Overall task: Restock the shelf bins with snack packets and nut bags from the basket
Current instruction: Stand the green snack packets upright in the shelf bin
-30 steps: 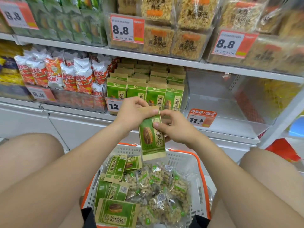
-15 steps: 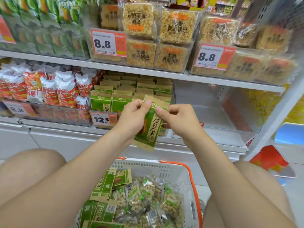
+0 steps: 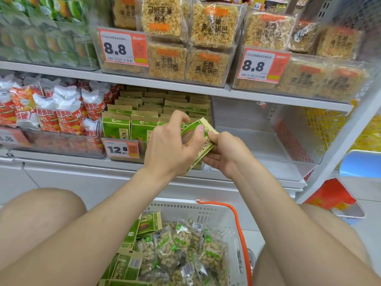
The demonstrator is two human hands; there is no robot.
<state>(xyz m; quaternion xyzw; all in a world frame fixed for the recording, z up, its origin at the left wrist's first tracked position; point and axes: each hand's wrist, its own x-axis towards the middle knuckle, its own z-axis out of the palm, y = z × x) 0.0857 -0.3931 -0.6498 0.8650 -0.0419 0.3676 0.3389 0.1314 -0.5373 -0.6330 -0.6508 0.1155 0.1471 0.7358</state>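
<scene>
Between our left hand and right hand, a green paper seed packet, before the clear plastic packet bin; second clear bin to the right, white plastic basket of nut bags below.

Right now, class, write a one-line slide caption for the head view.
Left hand and right hand grip a green packet before the shelf bin, above the basket of nut bags.

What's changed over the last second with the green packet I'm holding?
The green paper seed packet rose from just above the white plastic basket to the shelf's matching green packets, tilting rightward. The left hand and right hand still pinch it. Basket contents unchanged.
</scene>
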